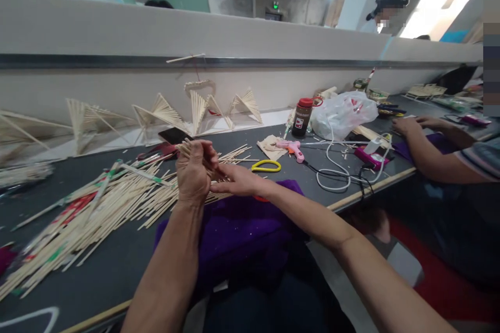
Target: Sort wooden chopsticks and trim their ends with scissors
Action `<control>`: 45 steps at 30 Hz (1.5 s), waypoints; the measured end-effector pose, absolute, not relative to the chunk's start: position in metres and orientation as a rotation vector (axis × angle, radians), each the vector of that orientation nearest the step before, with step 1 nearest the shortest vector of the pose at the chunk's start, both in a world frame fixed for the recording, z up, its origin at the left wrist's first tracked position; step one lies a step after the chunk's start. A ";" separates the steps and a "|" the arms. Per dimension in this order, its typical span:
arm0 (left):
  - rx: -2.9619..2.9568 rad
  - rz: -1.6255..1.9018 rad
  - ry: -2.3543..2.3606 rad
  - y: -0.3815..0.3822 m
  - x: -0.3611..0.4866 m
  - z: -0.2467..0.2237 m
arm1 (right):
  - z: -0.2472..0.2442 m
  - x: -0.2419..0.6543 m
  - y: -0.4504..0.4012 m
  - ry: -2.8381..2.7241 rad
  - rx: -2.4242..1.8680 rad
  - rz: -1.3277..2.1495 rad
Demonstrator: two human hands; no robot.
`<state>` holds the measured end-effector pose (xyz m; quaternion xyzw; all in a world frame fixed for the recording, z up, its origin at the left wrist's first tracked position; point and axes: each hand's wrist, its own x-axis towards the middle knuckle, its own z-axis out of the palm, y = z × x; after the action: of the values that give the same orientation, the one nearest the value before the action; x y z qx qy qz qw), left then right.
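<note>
My left hand [195,171] is wrapped round a bundle of thin wooden sticks [185,150], held tilted above the table. My right hand [238,180] closes about the lower end of the same bundle; its far fingers are partly hidden. Below both hands lies a purple cloth [242,223] at the table edge. Many loose wooden sticks [117,203] are spread in a pile to the left, some in wrappers with green and red print. A dark flat object [175,135] is just behind the bundle.
Fan-shaped stick models [160,112] stand along the partition. Rightward are yellow-handled scissors [266,166], a pink glue gun [291,149], a dark bottle [302,117], a plastic bag [344,114], white cables [332,166] and a magenta power strip [371,157]. A co-worker's arms [437,140] rest farther right.
</note>
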<state>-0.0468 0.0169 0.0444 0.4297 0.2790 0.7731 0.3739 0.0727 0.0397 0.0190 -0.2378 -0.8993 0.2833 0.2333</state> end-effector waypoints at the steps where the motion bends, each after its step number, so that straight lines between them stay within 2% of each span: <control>1: 1.114 1.940 0.717 0.016 -0.045 0.043 | 0.016 0.070 0.041 -2.463 -0.666 0.817; 9: 1.208 1.745 0.853 0.015 -0.044 0.035 | 0.000 0.076 0.047 -2.259 -0.674 1.088; 14: 1.172 1.579 0.907 0.014 -0.045 0.034 | 0.004 0.087 0.045 -1.991 -0.480 1.539; 18: 1.202 1.388 0.905 0.010 -0.043 0.032 | 0.003 0.092 0.050 -1.961 -0.481 1.601; 21: 1.214 1.415 0.937 0.012 -0.042 0.027 | 0.002 0.093 0.054 -2.022 -0.544 1.548; 25: 1.199 1.511 0.993 0.017 -0.043 0.022 | 0.005 0.101 0.060 -2.122 -0.782 1.118; 27: 1.190 1.505 0.999 0.019 -0.045 0.022 | 0.007 0.108 0.063 -2.018 -0.788 1.043; 35: 1.390 1.341 1.020 0.015 -0.044 0.023 | 0.029 0.126 0.070 -1.822 -0.566 1.096; 39: 1.604 1.169 1.074 0.013 -0.038 0.023 | 0.046 0.123 0.071 -1.954 -0.533 1.076; 45: 1.610 1.194 1.131 0.017 -0.033 0.019 | 0.067 0.114 0.070 -2.077 -0.472 1.211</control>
<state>-0.0328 0.0171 0.0190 0.6389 0.4487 0.4735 0.4078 0.1140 0.0704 0.0673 -0.1813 -0.7974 0.4651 0.3390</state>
